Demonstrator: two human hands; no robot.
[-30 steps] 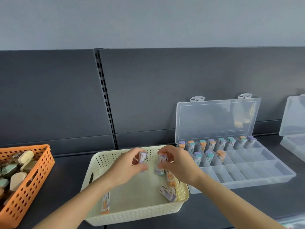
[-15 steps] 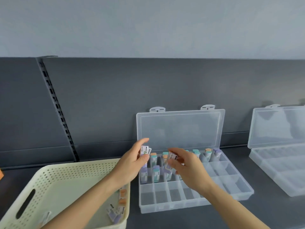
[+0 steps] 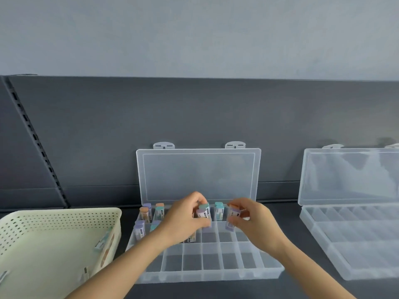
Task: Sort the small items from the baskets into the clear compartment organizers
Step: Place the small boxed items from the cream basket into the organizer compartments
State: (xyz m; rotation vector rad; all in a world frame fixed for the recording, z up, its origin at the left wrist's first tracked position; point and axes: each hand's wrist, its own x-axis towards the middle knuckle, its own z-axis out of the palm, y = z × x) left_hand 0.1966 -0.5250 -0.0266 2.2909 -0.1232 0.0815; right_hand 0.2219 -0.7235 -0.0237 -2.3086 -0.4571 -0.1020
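My left hand pinches small labelled pieces with purple and teal caps. My right hand pinches an orange-capped piece. Both hands are over the clear plastic compartment organizer. I judge each piece should go down upright into a free cell, without knocking its neighbours. The cream perforated basket at 9 o'clock holds more.

Pale grey wall, dark grey back panel, slotted upright, dark shelf
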